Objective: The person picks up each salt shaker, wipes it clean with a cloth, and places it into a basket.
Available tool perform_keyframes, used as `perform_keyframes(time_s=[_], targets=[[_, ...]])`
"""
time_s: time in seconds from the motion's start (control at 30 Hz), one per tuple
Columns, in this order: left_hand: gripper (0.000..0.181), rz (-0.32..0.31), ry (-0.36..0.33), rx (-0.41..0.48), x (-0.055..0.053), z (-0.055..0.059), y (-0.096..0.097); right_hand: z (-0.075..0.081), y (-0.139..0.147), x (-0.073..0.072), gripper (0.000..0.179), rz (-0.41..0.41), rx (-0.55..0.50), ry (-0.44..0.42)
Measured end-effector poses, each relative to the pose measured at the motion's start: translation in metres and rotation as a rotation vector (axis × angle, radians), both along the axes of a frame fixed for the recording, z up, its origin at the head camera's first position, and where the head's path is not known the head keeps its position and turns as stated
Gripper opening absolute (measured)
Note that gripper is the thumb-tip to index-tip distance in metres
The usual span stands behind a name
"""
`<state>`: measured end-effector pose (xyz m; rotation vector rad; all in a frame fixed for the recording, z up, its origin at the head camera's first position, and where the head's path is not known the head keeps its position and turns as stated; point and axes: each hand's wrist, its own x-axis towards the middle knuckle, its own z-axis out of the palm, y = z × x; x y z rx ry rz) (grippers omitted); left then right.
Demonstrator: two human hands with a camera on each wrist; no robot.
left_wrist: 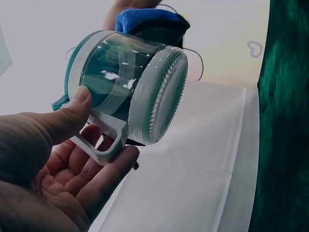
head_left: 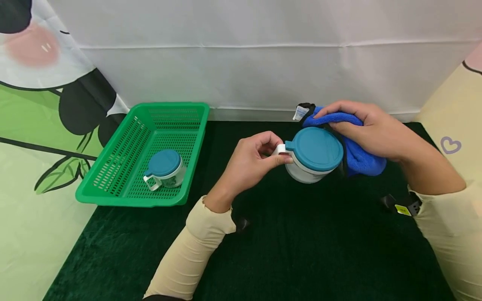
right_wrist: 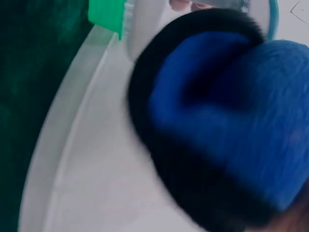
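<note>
A clear jar with a blue lid [head_left: 318,149] and a white handle is held up over the dark green cloth. My left hand [head_left: 260,156] grips the jar by its handle, thumb on top. In the left wrist view the glass jar [left_wrist: 118,72] lies tilted, its ribbed base facing right. My right hand [head_left: 370,129] holds a blue cloth [head_left: 363,156] with black edging and a white tag, close against the jar's far right side. The bunched cloth [right_wrist: 231,111] fills much of the right wrist view and hides most of the right fingers there.
At the left stands a green plastic basket [head_left: 139,200] with slotted walls. Inside it sits a similar lidded jar [head_left: 165,167] with a white handle. A white sheet [head_left: 244,71] hangs behind the table, and printed panels flank both sides.
</note>
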<state>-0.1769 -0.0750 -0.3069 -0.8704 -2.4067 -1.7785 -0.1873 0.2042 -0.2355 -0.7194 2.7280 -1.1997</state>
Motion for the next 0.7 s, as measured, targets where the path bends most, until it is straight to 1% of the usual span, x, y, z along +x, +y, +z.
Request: perform_keyframes(time_s=[0.07, 0.17, 0.23, 0.3, 0.37, 0.5, 0.63, 0.7], targets=[[0.013, -0.003, -0.001, 0.0, 0.0, -0.002, 0.001, 0.007, -0.005, 0.0, 0.029, 0.029, 0.077, 0.055], [0.014, 0.007, -0.001, -0.011, -0.001, -0.004, 0.003, 0.015, -0.017, 0.002, 0.027, 0.046, 0.211, 0.149], [0.014, 0.027, -0.004, -0.022, -0.001, -0.006, 0.004, 0.017, -0.026, 0.006, 0.026, 0.048, 0.296, 0.217], [0.015, 0.056, -0.003, -0.036, -0.002, -0.008, 0.006, 0.016, -0.036, 0.012, 0.025, 0.053, 0.379, 0.302], [0.016, 0.086, 0.003, -0.046, -0.003, -0.01, 0.007, 0.015, -0.043, 0.019, 0.025, 0.06, 0.435, 0.39], [0.02, 0.148, 0.018, -0.061, -0.005, -0.011, 0.009, 0.008, -0.053, 0.034, 0.03, 0.056, 0.489, 0.557], [0.02, 0.213, 0.005, -0.063, -0.006, -0.011, 0.007, 0.0, -0.055, 0.048, 0.038, 0.042, 0.478, 0.637], [0.017, 0.239, -0.008, -0.047, -0.006, -0.01, 0.005, -0.004, -0.051, 0.054, 0.043, 0.04, 0.445, 0.663]])
